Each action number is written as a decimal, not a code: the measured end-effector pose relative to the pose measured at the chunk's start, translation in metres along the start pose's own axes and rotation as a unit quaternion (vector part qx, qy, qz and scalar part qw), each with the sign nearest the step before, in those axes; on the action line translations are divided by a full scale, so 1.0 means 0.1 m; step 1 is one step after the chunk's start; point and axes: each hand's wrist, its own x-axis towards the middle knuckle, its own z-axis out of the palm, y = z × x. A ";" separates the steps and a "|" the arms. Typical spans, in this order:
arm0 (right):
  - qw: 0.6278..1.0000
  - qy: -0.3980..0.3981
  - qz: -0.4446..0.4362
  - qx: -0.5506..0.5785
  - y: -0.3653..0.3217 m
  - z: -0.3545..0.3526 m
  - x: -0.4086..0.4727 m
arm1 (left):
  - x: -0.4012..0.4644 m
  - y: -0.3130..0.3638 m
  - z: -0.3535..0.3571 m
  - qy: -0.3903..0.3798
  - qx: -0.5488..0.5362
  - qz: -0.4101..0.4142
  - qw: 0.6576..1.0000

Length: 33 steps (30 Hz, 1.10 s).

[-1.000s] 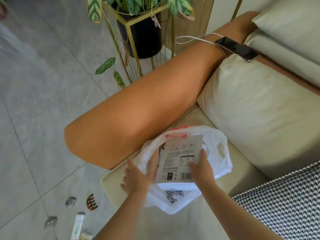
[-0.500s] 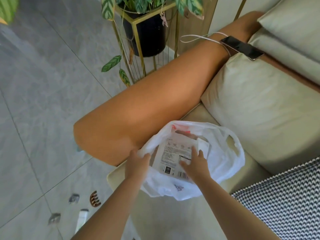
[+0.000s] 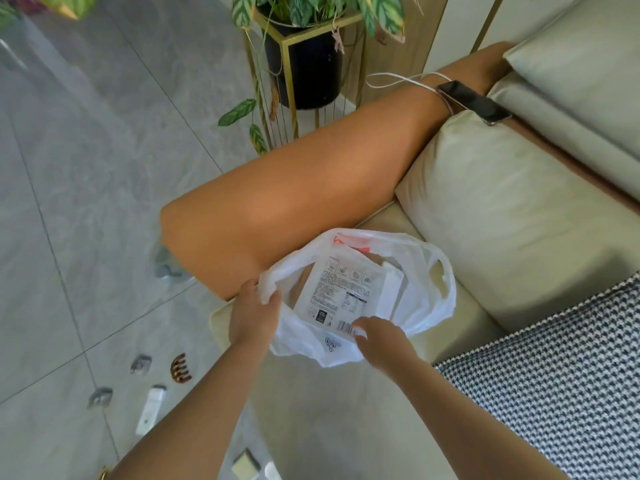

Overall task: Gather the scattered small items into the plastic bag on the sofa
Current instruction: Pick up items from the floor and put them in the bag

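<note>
Inside the plastic bag (image 3: 426, 306), the packet (image 3: 343, 292) lies just beyond the right hand (image 3: 379, 341).

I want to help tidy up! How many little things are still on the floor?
5 that I can see: two small packets, a brown hair claw, a white tube, a small box. More may hide behind the arm.

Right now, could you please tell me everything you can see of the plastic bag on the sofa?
The plastic bag is thin, white and crinkled, with red print at its far rim and a handle loop. It lies open on the sofa seat beside the orange armrest. The left hand grips its near rim; the right hand touches a flat white packet inside.
</note>
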 end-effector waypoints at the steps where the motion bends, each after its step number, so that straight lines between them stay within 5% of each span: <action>1: 1.000 -0.001 -0.010 -0.001 0.00 -0.01 -0.09 | -0.10 -0.02 -0.02 0.016 -0.002 0.007 1.000; 5: 0.998 -0.002 -0.056 0.021 -0.01 -0.03 -0.53 | -0.63 -0.20 -0.11 0.053 0.022 -0.016 0.998; 12: 0.993 -0.042 -0.113 -0.016 -0.16 0.17 -1.22 | -1.71 -0.91 -0.14 -0.034 0.150 -0.034 0.988; 17: 0.985 -0.092 -0.144 -0.032 -0.44 0.59 -1.52 | -2.20 -1.48 -0.19 -0.089 0.135 -0.040 0.986; 26: 0.968 -0.149 -0.197 -0.050 -0.94 1.66 -1.86 | -2.54 -2.62 -0.50 -0.090 0.024 -0.182 0.979; 33: 0.965 -0.184 -0.172 -0.078 -1.01 2.66 -1.91 | -2.68 -3.69 -0.53 -0.081 0.038 -0.213 0.973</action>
